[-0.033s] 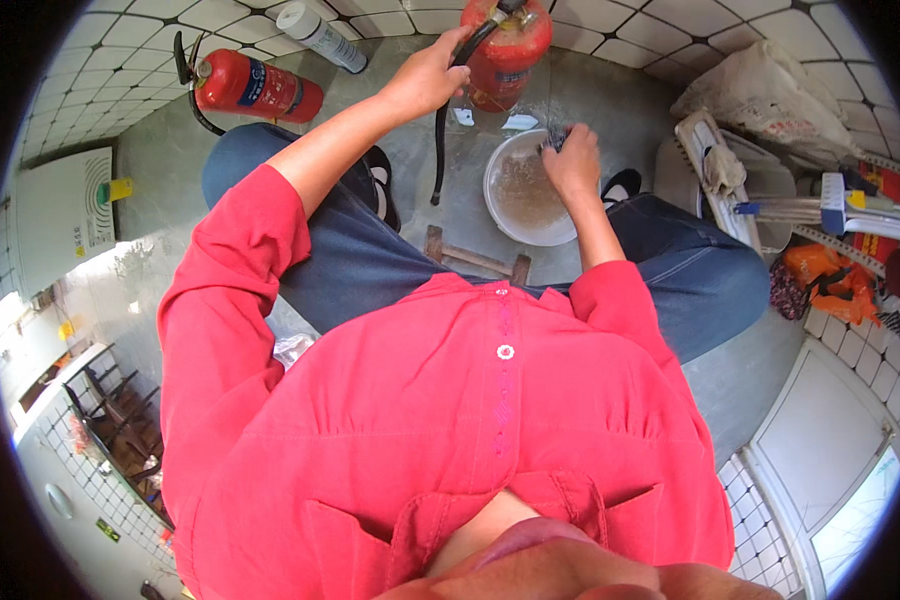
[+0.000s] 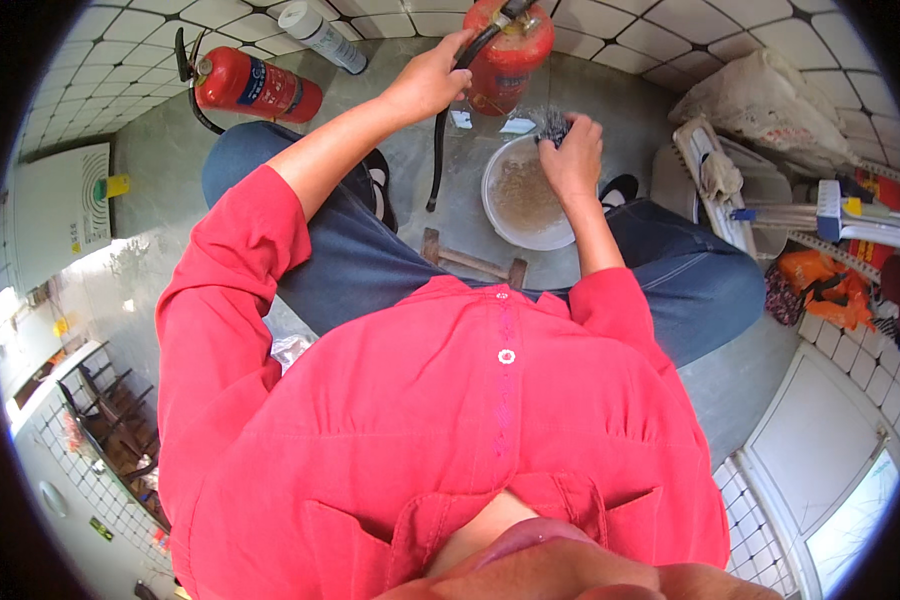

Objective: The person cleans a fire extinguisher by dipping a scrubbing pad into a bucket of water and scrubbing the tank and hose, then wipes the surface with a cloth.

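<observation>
My left hand [image 2: 430, 80] is closed on the black hose [image 2: 436, 160] of a red fire extinguisher [image 2: 505, 60], which stands by the tiled wall. My right hand [image 2: 570, 160] grips a dark, crumpled thing, perhaps a cloth or scrubber [image 2: 553, 127], at the back rim of a white basin [image 2: 494, 215] holding cloudy brownish water, where some droplets show. Two small white pieces [image 2: 518, 125] lie on the floor behind the basin.
A second red extinguisher [image 2: 270, 92] lies at the left beside a white spray can [image 2: 320, 38]. A small wooden stool [image 2: 470, 262] is between my legs. At the right are a white bag [image 2: 745, 100], a mop [image 2: 830, 210] and orange bags [image 2: 825, 285].
My right hand has shifted slightly upward with the dark thing, and water sprays around it now. My left hand stays on the hose, whose hanging end has swung slightly.
</observation>
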Available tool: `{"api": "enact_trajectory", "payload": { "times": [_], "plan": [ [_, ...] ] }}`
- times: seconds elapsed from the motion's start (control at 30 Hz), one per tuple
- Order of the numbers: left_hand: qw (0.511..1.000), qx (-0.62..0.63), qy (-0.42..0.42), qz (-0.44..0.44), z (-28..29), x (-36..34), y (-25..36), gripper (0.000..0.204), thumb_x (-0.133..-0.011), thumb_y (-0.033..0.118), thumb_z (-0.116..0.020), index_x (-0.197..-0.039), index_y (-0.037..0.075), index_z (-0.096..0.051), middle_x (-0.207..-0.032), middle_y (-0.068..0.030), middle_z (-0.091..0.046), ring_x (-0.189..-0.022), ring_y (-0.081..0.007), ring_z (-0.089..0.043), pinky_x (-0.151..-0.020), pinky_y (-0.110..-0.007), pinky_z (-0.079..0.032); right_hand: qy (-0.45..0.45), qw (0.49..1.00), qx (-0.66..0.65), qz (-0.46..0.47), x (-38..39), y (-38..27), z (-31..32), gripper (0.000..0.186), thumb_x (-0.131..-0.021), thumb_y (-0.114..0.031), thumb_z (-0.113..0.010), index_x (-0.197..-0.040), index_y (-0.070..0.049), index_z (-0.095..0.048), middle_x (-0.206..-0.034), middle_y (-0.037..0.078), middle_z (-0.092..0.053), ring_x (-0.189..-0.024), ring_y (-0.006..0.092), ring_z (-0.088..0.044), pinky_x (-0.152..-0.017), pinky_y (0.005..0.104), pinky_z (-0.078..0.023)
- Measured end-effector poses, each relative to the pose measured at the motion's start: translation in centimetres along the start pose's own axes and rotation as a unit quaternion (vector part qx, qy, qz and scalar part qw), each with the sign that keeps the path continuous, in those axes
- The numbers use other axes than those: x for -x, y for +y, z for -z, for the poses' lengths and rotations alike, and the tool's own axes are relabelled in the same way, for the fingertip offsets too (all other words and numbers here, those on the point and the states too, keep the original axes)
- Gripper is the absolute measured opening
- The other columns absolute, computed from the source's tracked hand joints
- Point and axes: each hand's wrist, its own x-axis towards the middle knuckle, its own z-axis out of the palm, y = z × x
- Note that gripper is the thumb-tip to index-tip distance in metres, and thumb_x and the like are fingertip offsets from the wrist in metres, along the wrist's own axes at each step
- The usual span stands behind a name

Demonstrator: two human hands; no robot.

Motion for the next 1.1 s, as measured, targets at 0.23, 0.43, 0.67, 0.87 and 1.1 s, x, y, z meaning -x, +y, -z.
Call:
{"api": "enact_trajectory", "payload": {
  "times": [0.23, 0.43, 0.67, 0.87, 1.1],
  "plan": [
    [0.997, 0.001, 0.071, -0.034, -0.8, -0.3, -0.1, 0.063, -0.088, 0.005, -0.046, -0.150, 0.015, -0.038, -0.088, -0.0095, -0.066, -0.068, -0.0169, -0.063, -0.068, -0.031, -0.053, 0.175, 0.918, -0.022, 0.355, -5.1, -8.8, -0.1, 0.050, -0.074, -0.001, -0.063, -0.123, -0.009, -0.057, -0.121, 0.009, -0.057, -0.110, 0.0314, -0.053, -0.096, 0.0396, -0.047],
    [0.998, -0.051, 0.034, 0.012, -0.2, 1.5, 1.9, 0.060, -0.086, 0.009, -0.043, -0.146, 0.015, -0.041, -0.107, -0.0272, -0.066, -0.101, -0.0450, -0.062, -0.090, -0.050, -0.048, 0.153, 0.924, 0.017, 0.349, -6.7, -5.3, 1.0, 0.045, -0.076, 0.003, -0.062, -0.119, -0.013, -0.063, -0.118, 0.004, -0.062, -0.106, 0.0297, -0.055, -0.095, 0.0394, -0.045],
    [0.996, -0.079, 0.025, 0.035, -0.5, 1.0, 2.3, 0.061, -0.088, 0.011, -0.043, -0.148, 0.018, -0.040, -0.105, -0.0257, -0.067, -0.097, -0.0430, -0.063, -0.087, -0.050, -0.049, 0.145, 0.934, 0.004, 0.327, -5.2, -9.2, 1.1, 0.046, -0.074, 0.003, -0.062, -0.118, -0.013, -0.062, -0.116, 0.005, -0.062, -0.102, 0.0297, -0.055, -0.092, 0.0386, -0.047],
    [0.996, -0.079, 0.028, 0.041, 0.2, 1.6, 2.2, 0.061, -0.087, 0.011, -0.043, -0.148, 0.018, -0.042, -0.106, -0.0255, -0.067, -0.097, -0.0427, -0.064, -0.087, -0.050, -0.048, 0.109, 0.923, 0.099, 0.356, -6.7, -5.8, 2.3, 0.042, -0.079, -0.001, -0.059, -0.119, -0.012, -0.062, -0.116, 0.008, -0.061, -0.100, 0.0308, -0.056, -0.089, 0.0390, -0.050],
    [0.994, -0.096, 0.043, 0.036, -0.1, 1.6, 2.7, 0.061, -0.086, 0.011, -0.042, -0.146, 0.016, -0.044, -0.107, -0.0249, -0.067, -0.099, -0.0424, -0.064, -0.088, -0.050, -0.048, 0.119, 0.945, 0.034, 0.304, -4.8, -6.6, 3.3, 0.048, -0.073, 0.005, -0.060, -0.118, -0.011, -0.062, -0.116, 0.010, -0.060, -0.103, 0.0334, -0.055, -0.091, 0.0411, -0.048]
  ]
}}
